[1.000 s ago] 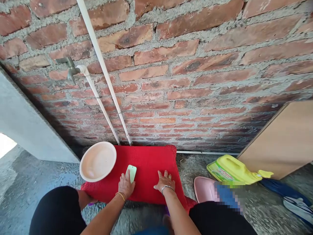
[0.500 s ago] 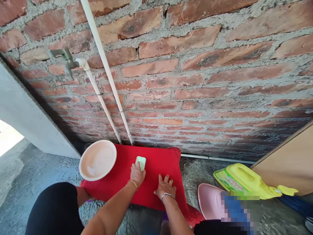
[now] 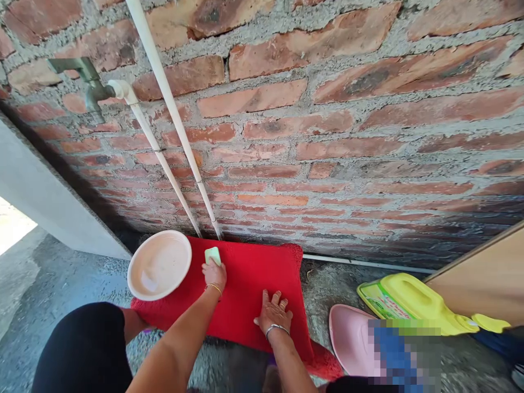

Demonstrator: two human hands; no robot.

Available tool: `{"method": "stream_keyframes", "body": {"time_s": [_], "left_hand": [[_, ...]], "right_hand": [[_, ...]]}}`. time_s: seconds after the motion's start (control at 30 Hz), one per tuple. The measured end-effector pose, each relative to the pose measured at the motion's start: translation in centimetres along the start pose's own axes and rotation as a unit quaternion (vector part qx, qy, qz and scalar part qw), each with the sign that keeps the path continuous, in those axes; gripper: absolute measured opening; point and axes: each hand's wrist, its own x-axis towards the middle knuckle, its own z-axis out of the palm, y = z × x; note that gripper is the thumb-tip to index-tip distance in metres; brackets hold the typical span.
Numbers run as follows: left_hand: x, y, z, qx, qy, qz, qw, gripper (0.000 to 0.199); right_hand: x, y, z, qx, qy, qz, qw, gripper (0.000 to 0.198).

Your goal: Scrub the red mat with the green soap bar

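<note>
A red cloth (image 3: 245, 289) is spread flat over a low surface in front of me. My left hand (image 3: 214, 274), with a gold bracelet at its wrist, grips a pale green bar of soap (image 3: 212, 254) and presses it on the far left part of the cloth. To the right, my right hand (image 3: 275, 314) lies flat on the cloth with its fingers spread and nothing in it. A pale pink basin (image 3: 161, 265) stands on the left end of the cloth, just beside my left hand; a little water seems to show inside.
Behind the cloth rises a brick wall (image 3: 270, 158) with white pipes (image 3: 180, 131) and a grey-green tap (image 3: 92, 87). At right on the floor are a yellow jug (image 3: 413, 300) and a pink plastic scoop or basin (image 3: 352, 341), partly blurred out. A pale slab (image 3: 57, 191) leans at left.
My left hand has slid the soap across the cloth, left and away from me, closer to the basin. My right hand stays flat in place. The view has shifted slightly.
</note>
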Motion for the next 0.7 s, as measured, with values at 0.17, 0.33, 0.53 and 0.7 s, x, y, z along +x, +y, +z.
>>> {"method": "stream_keyframes", "body": {"time_s": [0.17,0.33,0.53,0.7], "left_hand": [[-4.9,4.3,3.5,-0.016,-0.106,0.223,0.969,0.055],[-1.7,2.4,1.3,-0.033,-0.055,0.147,0.987,0.051],[3.2,-0.3,-1.8,-0.019,0.004,-0.049,0.999,0.052],[-2.5,4.5,1.3,-0.01,-0.082,0.096,0.992,0.053]], "right_hand": [[0.4,0.0,0.5,-0.001,0.005,-0.001,1.0,0.089],[0.6,-0.1,0.7,0.003,-0.003,0.002,1.0,0.091],[0.9,0.0,1.0,0.006,-0.009,0.001,1.0,0.094],[0.8,0.0,1.2,0.002,-0.002,0.002,1.0,0.093]]}}
